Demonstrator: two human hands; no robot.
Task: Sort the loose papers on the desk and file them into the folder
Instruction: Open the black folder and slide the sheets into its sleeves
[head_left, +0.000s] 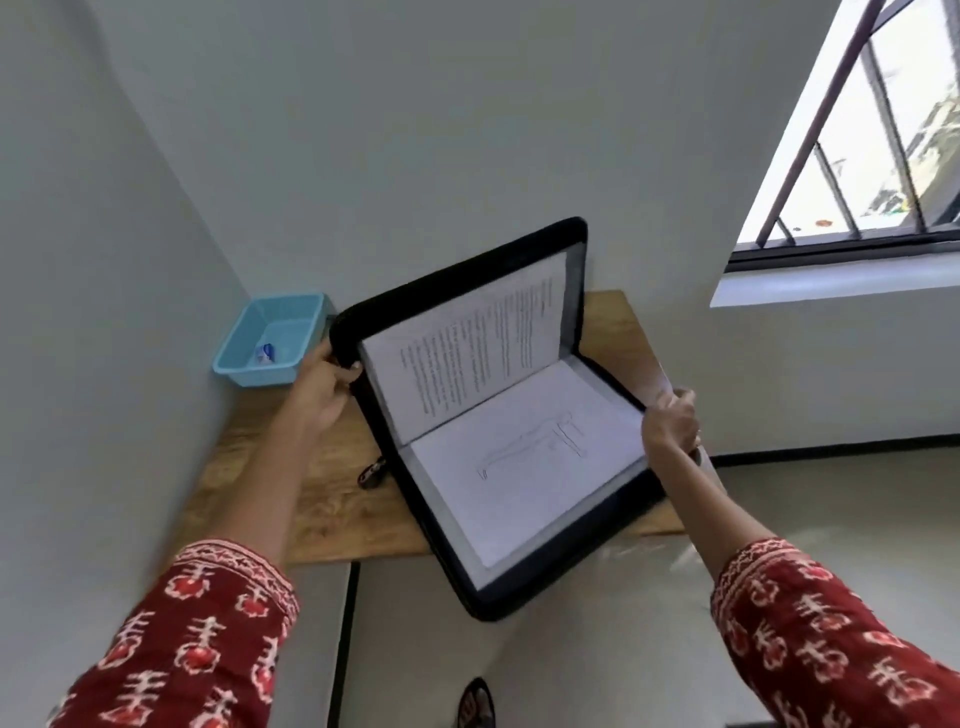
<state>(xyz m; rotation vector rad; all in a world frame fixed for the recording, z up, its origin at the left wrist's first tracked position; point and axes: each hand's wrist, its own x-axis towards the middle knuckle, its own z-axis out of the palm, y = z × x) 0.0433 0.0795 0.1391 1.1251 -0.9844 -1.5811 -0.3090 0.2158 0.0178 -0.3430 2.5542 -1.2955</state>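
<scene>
wood-grain desk — black fabric folder half open; left hand grips cover; right hand pinches clear sleeve

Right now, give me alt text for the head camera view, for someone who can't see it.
A person's two hands hold a black folder half open on a wooden desk: the left hand grips the raised cover, the right hand pinches a page's edge. Inside are a printed page and a sketch. A blue tray sits behind.
</scene>
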